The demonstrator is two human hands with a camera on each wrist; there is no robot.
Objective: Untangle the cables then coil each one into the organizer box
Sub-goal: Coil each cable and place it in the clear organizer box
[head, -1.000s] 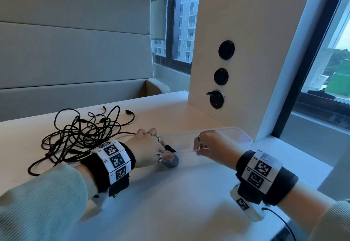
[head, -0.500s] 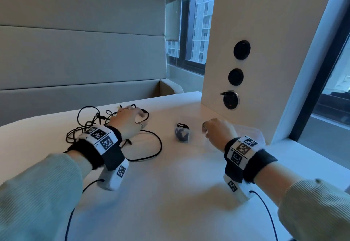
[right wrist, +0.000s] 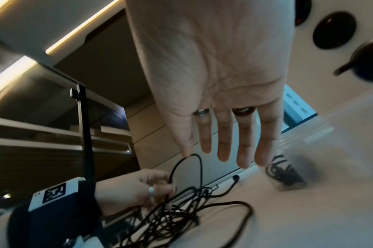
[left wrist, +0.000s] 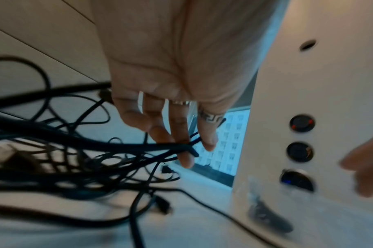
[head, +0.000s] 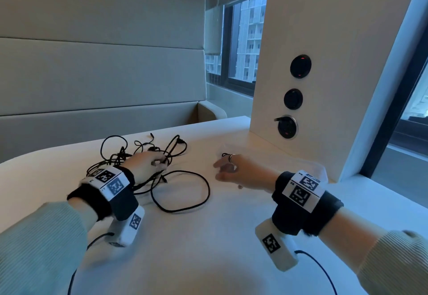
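A tangle of black cables [head: 129,155] lies on the white table [head: 208,236] at the left, with one loose loop [head: 183,192] trailing toward me. My left hand [head: 159,162] rests on the tangle and pinches a few strands [left wrist: 181,147] between thumb and fingers. My right hand [head: 220,169] hovers just right of the tangle, fingers straight and spread [right wrist: 223,156], holding nothing. The clear organizer box [head: 319,167] sits behind that hand against the pillar. A coiled black cable [right wrist: 280,169] lies inside the box.
A white pillar [head: 324,39] with three round black sockets [head: 300,66] rises right behind the box. A padded bench wall runs along the back and a window is at the right. Thin cords hang from both wrist cameras near the table's front edge.
Both hands left the box, where a coiled cable now lies. The left hand moved to the tangle and took hold of strands. The right hand moved left and spread its fingers.
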